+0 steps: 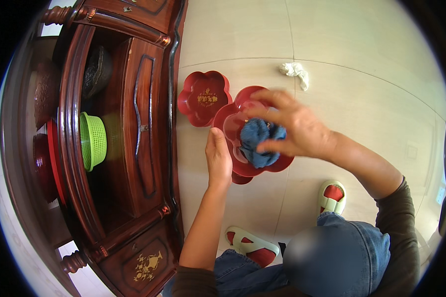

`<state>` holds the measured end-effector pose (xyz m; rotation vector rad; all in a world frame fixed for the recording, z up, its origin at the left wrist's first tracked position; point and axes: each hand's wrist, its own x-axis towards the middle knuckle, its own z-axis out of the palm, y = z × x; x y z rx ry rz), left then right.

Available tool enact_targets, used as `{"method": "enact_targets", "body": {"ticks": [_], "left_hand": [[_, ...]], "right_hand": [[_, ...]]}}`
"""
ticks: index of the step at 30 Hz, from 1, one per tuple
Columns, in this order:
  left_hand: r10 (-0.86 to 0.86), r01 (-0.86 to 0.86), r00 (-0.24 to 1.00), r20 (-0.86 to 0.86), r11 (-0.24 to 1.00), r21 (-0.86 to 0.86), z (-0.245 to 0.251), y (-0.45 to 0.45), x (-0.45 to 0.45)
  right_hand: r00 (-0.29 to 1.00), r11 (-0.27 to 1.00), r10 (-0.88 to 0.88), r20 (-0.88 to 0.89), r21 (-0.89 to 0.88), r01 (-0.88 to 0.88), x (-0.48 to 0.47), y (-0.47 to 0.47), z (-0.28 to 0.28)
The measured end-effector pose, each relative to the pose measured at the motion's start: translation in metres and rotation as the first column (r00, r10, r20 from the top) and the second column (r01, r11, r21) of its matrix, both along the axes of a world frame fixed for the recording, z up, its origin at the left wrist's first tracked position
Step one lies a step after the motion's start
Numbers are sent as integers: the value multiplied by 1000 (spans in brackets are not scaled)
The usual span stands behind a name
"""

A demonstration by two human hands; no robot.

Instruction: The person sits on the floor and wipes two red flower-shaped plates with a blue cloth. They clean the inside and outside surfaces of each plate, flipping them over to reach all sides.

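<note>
My left hand (pixel 220 159) grips the left rim of a red flower-shaped plastic tray (pixel 225 120), its thumb on the edge. A crumpled blue cloth (pixel 258 143) lies in that tray. Above the cloth, my right hand (pixel 290 124) is blurred, fingers spread, with thumb and fingertips over the cloth; whether it presses on the cloth I cannot tell. Under the tray's lower edge another red piece (pixel 242 179) shows. A stack of red flower-shaped trays (pixel 204 98) with gold markings stands on the floor to the upper left.
A carved dark wooden cabinet (pixel 145 126) stands along the left, a green plastic basket (pixel 94 141) in its open compartment. A crumpled white cloth or tissue (pixel 295 72) lies on the tiled floor (pixel 356 104). Near the bottom are my feet in pale green slippers (pixel 251 245).
</note>
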<state>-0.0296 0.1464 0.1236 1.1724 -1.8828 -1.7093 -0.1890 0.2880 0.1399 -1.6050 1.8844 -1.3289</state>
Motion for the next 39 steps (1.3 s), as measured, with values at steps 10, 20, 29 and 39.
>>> {"method": "enact_targets", "body": {"ticks": [10,20,29,39], "left_hand": [[-71,76,995,66,994,-79,7,18,1],[-115,124,991,65,979,-159,10,21,-8],[-9,8,992,125,1000,8,9,20,-5],[-83,77,994,-67,993,-90,5,27,-7]], "right_hand": [[990,985,-19,-138,-173,-5,28,-34,-25],[840,918,-361,-405,-314,243,6,-44,-36],[889,889,-437,-140,-216,403,-4,-2,-29],[932,948,-287,-222,76,310,-12,-40,-50]]}}
